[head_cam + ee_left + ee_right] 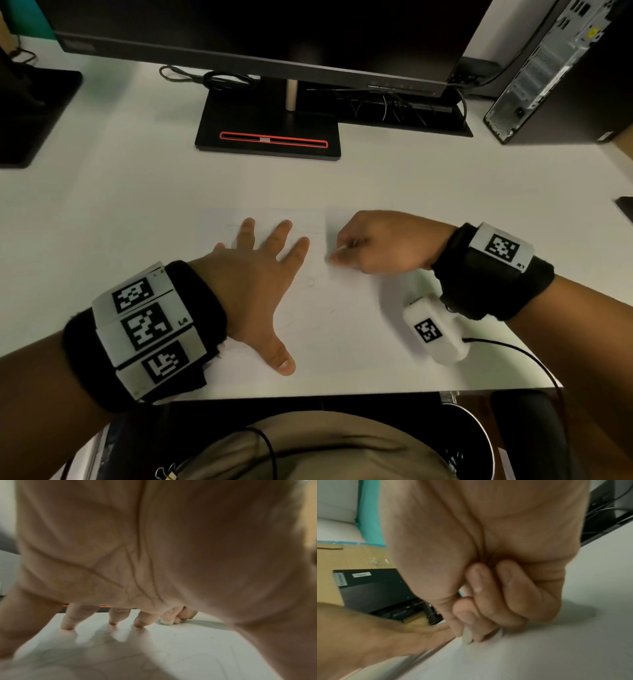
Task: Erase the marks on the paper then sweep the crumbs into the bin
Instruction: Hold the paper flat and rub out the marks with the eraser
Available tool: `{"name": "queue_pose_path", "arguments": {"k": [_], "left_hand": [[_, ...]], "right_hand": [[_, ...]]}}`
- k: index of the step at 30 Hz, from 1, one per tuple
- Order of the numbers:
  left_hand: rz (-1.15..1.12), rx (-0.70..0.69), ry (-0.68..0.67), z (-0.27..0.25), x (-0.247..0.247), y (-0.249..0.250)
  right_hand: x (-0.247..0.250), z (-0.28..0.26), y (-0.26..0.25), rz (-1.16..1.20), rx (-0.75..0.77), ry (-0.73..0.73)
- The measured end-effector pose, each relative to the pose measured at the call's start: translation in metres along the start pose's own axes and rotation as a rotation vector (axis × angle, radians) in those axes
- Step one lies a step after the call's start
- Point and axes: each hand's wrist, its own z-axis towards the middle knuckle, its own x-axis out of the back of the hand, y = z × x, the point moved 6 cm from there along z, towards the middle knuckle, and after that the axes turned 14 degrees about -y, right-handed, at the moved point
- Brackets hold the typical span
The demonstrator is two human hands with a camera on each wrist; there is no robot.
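Far left of the paper (342, 335), a dark stand base (30, 113) sits at the desk's edge. Next comes the left hand (253, 274), spread wide and flat on the paper's left half, fingers (68, 622) straight and splayed, tips pressing the sheet down, thumb stretched back toward the desk's near edge. The paper itself lies white on the white desk (102, 192), directly below the monitor base (270, 137) with its red strip; faint pencil marks (308, 318) show on it, though they are too pale to read. Just right of the left fingertips, the right hand (380, 243) is curled tight, pinching a small white eraser (166, 622) whose end touches the paper near its upper right part. Crumbs, if any, can't be made out in this soft view. Below the paper's right corner, under the desk edge, a dark round bin (479, 442) shows its rim. Far right stands a computer tower (548, 68).
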Motion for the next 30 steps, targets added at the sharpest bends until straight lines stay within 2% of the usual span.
{"name": "queue_pose_path", "arguments": {"k": [4, 8, 12, 16, 20, 24, 28, 30], "left_hand": [[-0.009, -0.003, -0.002, 0.000, -0.001, 0.000], [-0.003, 0.002, -0.005, 0.001, 0.000, 0.000], [-0.011, 0.003, -0.001, 0.000, -0.001, 0.000], [-0.012, -0.002, 0.001, 0.001, -0.001, -0.001], [-0.014, -0.004, 0.005, 0.001, -0.001, 0.000], [-0.018, -0.002, 0.000, 0.001, -0.001, 0.000], [-0.019, -0.003, 0.005, 0.002, -0.002, 0.000], [-0.018, -0.005, 0.004, 0.002, -0.001, -0.001]], "right_hand": [[0.015, 0.008, 0.010, 0.024, -0.048, 0.097], [0.004, 0.012, 0.000, 0.000, 0.001, 0.003], [0.022, 0.017, 0.013, 0.016, -0.073, 0.126], [0.011, 0.018, 0.002, -0.009, -0.007, 0.017], [0.029, 0.020, 0.015, 0.003, -0.092, 0.132], [0.019, 0.022, 0.007, 0.030, -0.046, -0.010], [0.033, 0.025, 0.014, 0.001, -0.091, 0.101], [0.026, 0.027, 0.008, 0.001, -0.058, 0.032]]}}
